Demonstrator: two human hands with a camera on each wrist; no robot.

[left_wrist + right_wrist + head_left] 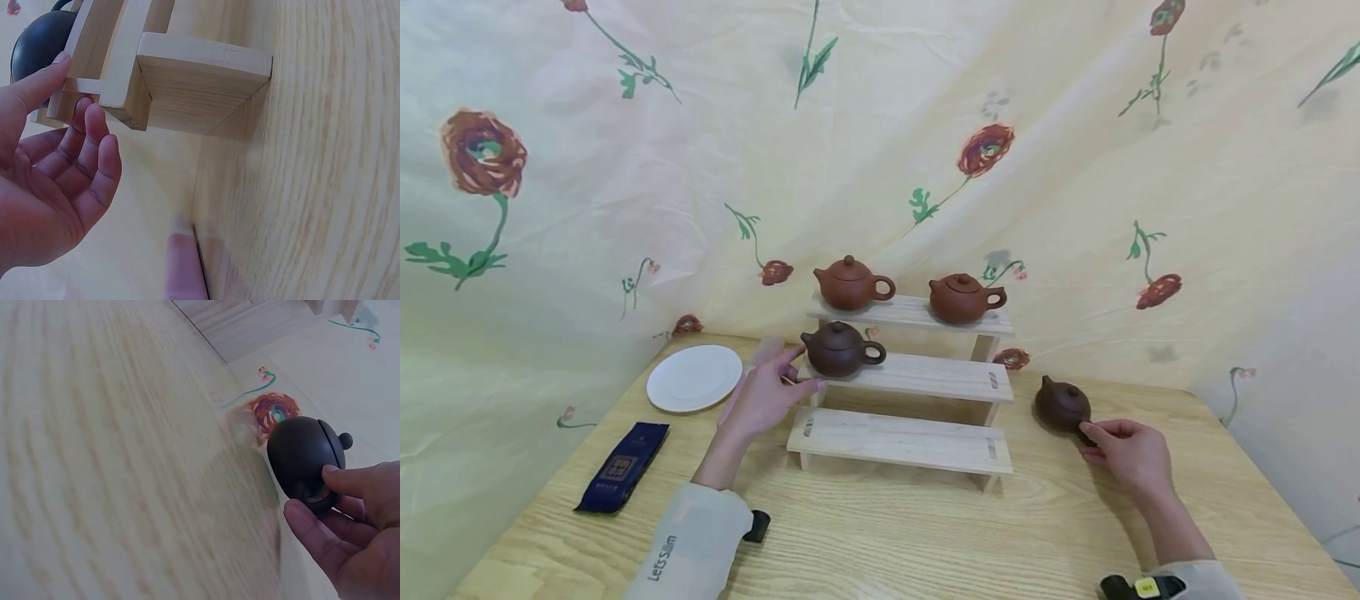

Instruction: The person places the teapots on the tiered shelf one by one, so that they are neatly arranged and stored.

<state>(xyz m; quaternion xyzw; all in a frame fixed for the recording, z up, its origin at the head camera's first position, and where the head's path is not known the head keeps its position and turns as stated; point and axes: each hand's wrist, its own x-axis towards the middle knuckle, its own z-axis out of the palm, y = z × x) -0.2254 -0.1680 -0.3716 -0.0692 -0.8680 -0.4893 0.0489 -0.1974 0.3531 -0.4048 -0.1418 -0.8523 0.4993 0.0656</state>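
Note:
My right hand pinches the handle of a dark brown teapot at the right of the stand; its spout points away to the back left. In the right wrist view, thumb and fingers close around the handle of this teapot. My left hand is at the left end of the middle shelf, fingers loosely bent, beside another dark teapot standing there. The left wrist view shows its thumb at the shelf's edge, overlapping the dark teapot.
Two reddish-brown teapots, one round and one flatter, stand on the top shelf. The low front step is in front. Left on the table lie a white plate and a dark blue packet. A flowered cloth hangs behind.

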